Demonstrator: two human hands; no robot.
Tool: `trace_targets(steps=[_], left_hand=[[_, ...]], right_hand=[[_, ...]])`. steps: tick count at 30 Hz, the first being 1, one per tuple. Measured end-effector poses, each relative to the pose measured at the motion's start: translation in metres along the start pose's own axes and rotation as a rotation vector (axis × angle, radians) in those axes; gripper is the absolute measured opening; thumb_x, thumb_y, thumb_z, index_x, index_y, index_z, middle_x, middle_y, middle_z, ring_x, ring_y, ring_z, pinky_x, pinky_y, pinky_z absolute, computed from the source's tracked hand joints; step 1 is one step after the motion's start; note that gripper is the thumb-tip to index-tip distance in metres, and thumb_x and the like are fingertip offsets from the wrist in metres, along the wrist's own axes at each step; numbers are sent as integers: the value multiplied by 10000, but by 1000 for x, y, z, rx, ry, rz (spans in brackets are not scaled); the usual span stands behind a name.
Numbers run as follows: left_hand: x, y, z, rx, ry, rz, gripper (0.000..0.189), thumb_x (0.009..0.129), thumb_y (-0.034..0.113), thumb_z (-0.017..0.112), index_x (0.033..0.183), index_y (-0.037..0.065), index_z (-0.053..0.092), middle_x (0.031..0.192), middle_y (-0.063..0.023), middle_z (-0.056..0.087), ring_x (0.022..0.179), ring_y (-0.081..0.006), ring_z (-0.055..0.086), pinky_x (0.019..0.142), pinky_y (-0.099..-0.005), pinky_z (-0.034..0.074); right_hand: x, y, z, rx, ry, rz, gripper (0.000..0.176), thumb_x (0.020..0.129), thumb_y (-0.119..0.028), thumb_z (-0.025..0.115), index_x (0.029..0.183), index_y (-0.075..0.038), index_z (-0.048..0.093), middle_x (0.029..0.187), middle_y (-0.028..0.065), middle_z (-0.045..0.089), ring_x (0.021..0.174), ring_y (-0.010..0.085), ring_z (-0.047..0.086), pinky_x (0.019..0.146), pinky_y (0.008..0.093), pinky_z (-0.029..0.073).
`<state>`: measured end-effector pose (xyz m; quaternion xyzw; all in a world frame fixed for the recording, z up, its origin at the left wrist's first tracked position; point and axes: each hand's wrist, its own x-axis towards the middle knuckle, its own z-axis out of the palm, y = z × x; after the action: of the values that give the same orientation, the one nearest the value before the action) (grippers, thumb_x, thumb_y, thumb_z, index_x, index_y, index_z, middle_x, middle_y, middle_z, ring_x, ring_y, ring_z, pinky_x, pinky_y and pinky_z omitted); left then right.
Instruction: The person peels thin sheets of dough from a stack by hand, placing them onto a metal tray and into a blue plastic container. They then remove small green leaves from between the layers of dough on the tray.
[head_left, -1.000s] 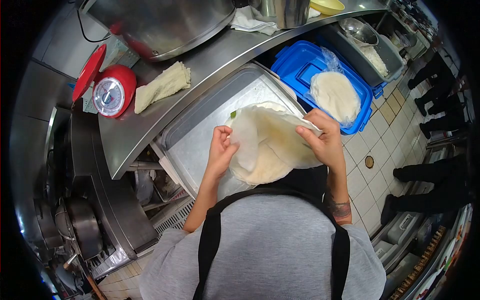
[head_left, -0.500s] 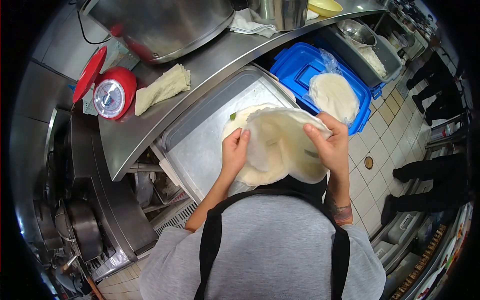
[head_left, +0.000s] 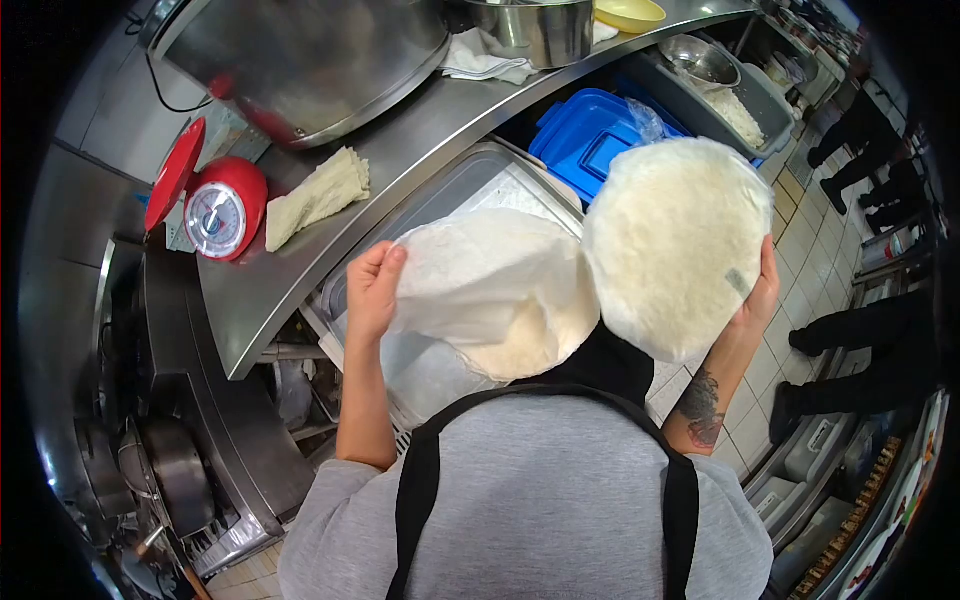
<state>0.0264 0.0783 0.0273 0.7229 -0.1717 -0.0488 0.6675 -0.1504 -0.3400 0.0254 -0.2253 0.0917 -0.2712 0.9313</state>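
Sheet [head_left: 440, 275] pinched in my left hand [head_left: 371, 292] could tear if yanked; white round [head_left: 678, 250], gripped one-sided by my right hand [head_left: 758, 297], may sag or slip.

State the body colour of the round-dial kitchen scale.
The round-dial kitchen scale is red, clearest in the head view.

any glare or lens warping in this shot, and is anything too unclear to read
Head view: strong wide-angle warping, the steel counter bowing and corners going black; head view: bright sheen along that counter, red reflections on the big pot; head view: dial numbers on the red scale too small to read.
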Motion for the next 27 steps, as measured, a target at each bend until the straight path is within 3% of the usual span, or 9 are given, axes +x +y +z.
trace_targets(steps=[4,10,17,25,27], left_hand=[[7,25,13,-17,-1,-92,230,957,181,566,815,13,636,700,49,589,606,-12,468,555,-194,382],[38,73,72,-39,-255,-95,220,955,180,565,904,-10,663,750,9,640,641,-34,543,584,-194,430],[101,102,208,-54,-503,-42,237,957,194,557,951,-19,662,806,-4,655,694,-47,570,626,-208,451],[142,66,370,-163,-655,-63,253,952,209,562,992,-17,668,838,-17,661,711,-64,587,643,-222,467],[155,44,405,-235,-715,-70,253,953,207,562,999,-19,665,855,-25,666,722,-69,593,652,-225,471]], right_hand=[[2,-16,-35,-84,276,-184,391,989,-278,447,1252,3,517,1180,150,611,1034,275,614,890,419,511],[-6,-24,-92,-202,625,-470,377,940,-263,571,1191,18,556,1067,109,626,946,216,614,816,350,504],[-39,-7,-162,-384,717,-362,353,932,-245,575,1144,38,571,998,117,643,866,213,630,763,338,514],[-75,35,-230,-366,839,-170,321,930,-219,586,1112,45,570,956,114,644,809,195,628,709,318,512],[-80,42,-246,-382,874,-144,300,929,-222,593,1082,35,582,891,76,635,732,150,590,643,286,477]])
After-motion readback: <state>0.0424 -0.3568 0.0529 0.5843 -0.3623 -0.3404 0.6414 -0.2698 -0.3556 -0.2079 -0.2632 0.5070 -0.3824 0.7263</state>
